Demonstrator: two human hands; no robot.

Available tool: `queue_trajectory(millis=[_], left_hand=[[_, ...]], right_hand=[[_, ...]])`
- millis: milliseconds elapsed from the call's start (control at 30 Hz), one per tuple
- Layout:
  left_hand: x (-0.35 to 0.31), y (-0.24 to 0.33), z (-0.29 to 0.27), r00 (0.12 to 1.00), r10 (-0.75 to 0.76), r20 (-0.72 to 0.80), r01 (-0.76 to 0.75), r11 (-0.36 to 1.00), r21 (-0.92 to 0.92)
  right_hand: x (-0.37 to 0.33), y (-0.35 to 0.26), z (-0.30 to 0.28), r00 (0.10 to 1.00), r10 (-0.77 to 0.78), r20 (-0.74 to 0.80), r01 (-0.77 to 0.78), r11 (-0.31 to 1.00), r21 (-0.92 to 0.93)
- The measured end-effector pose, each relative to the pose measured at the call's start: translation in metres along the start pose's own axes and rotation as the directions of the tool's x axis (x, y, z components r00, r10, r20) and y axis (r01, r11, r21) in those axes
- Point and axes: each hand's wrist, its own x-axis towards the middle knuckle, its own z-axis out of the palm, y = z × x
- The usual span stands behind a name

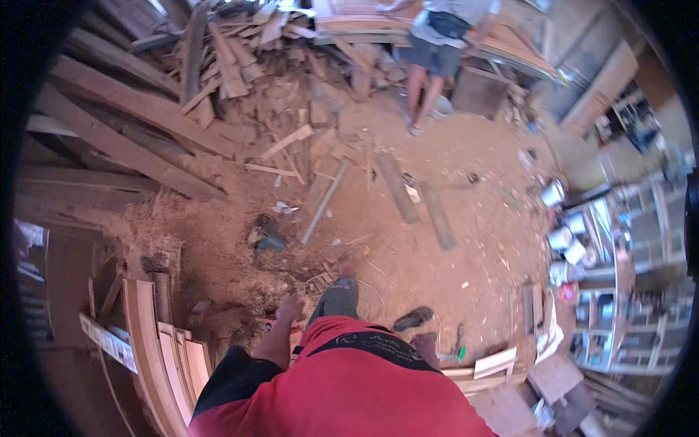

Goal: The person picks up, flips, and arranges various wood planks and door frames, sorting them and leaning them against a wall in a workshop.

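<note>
My left hand (292, 306) hangs low beside my grey-clad leg (338, 297), its fingers curled in. What they hold, if anything, is too small to make out. A red object (271, 322) of unclear kind lies by that wrist. Mostly hidden by my red shirt, my right hand (425, 344) shows only in part, so its fingers cannot be read. Close to it are a dark sandal (413, 318) and a slim dark tool with a green end (461, 347). A teal and dark power tool (268, 237) rests on the sawdust ahead.
Timber beams (131, 138) and a scrap-wood heap (226, 62) fill the left and far left. Boards (399, 191) lie on the sawdust-covered floor (488, 240). Upright planks (149, 342) stand near left. Shelves with white tins (561, 238) line the right. A person (435, 51) stands at a far bench.
</note>
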Motion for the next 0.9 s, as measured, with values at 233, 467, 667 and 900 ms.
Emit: queue_trajectory(millis=[233,467,667,900], left_hand=[[0.136,0.039,-0.284,0.819,-0.468,-0.332,0.034,0.616,-0.787],[0.209,0.031,-0.325,0.848,-0.518,-0.113,0.298,0.642,-0.707],[0.183,0.029,-0.126,0.632,-0.724,0.276,0.542,0.159,-0.825],[0.262,0.137,-0.122,0.338,-0.857,0.389,0.551,-0.155,-0.820]], right_hand=[[0.189,-0.120,-0.141,0.989,-0.009,-0.144,0.026,0.993,0.119],[0.429,-0.230,-0.194,0.995,-0.093,0.032,0.096,0.992,-0.083],[0.660,-0.303,-0.136,0.946,-0.066,0.318,0.161,0.945,-0.284],[0.943,-0.192,0.069,0.973,-0.084,0.213,0.136,0.960,-0.245]])
